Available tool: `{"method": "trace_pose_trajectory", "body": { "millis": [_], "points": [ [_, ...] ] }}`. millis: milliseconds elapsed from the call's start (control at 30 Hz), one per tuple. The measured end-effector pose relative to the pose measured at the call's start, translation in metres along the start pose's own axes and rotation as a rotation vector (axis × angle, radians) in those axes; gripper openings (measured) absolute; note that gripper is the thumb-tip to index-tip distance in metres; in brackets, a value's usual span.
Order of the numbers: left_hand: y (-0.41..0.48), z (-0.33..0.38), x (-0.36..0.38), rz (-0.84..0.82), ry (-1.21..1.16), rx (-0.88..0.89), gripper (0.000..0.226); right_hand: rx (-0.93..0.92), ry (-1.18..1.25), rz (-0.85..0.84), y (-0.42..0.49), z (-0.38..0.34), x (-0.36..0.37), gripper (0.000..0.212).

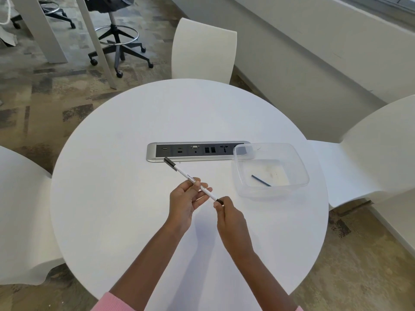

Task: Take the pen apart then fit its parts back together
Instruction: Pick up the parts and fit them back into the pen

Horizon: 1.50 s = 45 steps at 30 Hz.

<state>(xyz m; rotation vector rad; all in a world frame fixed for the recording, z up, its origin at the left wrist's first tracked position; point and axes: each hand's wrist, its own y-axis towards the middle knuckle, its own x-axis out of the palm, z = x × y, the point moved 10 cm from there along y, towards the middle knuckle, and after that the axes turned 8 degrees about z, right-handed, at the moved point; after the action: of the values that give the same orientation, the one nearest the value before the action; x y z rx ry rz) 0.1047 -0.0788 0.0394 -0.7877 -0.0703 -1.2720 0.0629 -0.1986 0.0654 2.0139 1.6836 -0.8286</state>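
A white pen (183,172) with a black cap at its far end is held slanting above the round white table (125,135). My left hand (185,202) grips the white barrel near its middle. My right hand (226,215) pinches the dark tip piece at the pen's near end. A thin dark refill-like stick (261,180) lies inside a clear plastic container (298,162) to the right of my hands.
A silver and black socket panel (190,151) is set into the table just beyond the pen. White chairs stand at the far side (203,50), the left (20,198) and the right (370,153). A black office stool (116,34) stands on the carpet behind.
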Motion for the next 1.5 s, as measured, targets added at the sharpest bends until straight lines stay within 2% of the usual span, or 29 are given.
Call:
{"method": "trace_pose_trajectory", "body": {
  "millis": [100,233,400,500,600,733,900,1000,1067,1133,1200,1300,1400,1500],
  "points": [
    [0.001,0.000,-0.003,0.015,0.029,-0.016,0.010,-0.212,-0.276,0.098,-0.002,-0.015,-0.006,0.021],
    [-0.002,-0.006,-0.002,-0.010,0.080,-0.044,0.010,-0.367,-0.446,0.203,-0.004,-0.029,-0.014,0.013],
    [-0.004,-0.010,-0.001,-0.020,0.078,-0.078,0.010,-0.384,-0.388,0.217,-0.002,-0.028,-0.017,0.021],
    [-0.004,-0.010,0.000,-0.026,0.075,-0.092,0.012,-0.240,-0.281,0.072,0.004,-0.013,-0.005,0.026],
    [-0.005,-0.011,0.002,-0.034,0.078,-0.097,0.013,-0.093,-0.079,0.007,0.006,-0.005,-0.003,0.033],
    [-0.005,-0.013,0.001,-0.044,0.079,-0.102,0.013,0.299,0.376,-0.172,0.005,0.014,0.011,0.045],
    [-0.008,-0.012,0.004,-0.086,0.128,-0.079,0.015,0.824,0.957,-0.540,-0.022,0.021,0.041,0.046],
    [-0.009,-0.014,0.005,-0.103,0.122,-0.094,0.014,0.985,1.252,-0.652,-0.030,0.007,0.049,0.050],
    [-0.008,-0.014,0.003,-0.102,0.107,-0.107,0.014,0.960,1.256,-0.664,-0.031,0.003,0.051,0.049],
    [-0.007,-0.014,-0.001,-0.084,0.076,-0.120,0.014,0.871,1.141,-0.612,-0.027,0.007,0.049,0.048],
    [-0.005,-0.014,-0.006,-0.051,0.035,-0.135,0.013,0.737,0.937,-0.493,-0.019,0.015,0.044,0.050],
    [-0.003,-0.012,-0.010,-0.013,0.004,-0.139,0.013,0.512,0.626,-0.218,-0.006,0.028,0.021,0.051],
    [-0.001,-0.010,-0.016,0.018,-0.005,-0.128,0.013,0.185,0.286,0.034,0.000,0.025,-0.011,0.031],
    [-0.001,-0.009,-0.019,0.032,-0.011,-0.121,0.012,-0.091,-0.043,0.030,-0.003,0.009,-0.012,0.013]
  ]
}}
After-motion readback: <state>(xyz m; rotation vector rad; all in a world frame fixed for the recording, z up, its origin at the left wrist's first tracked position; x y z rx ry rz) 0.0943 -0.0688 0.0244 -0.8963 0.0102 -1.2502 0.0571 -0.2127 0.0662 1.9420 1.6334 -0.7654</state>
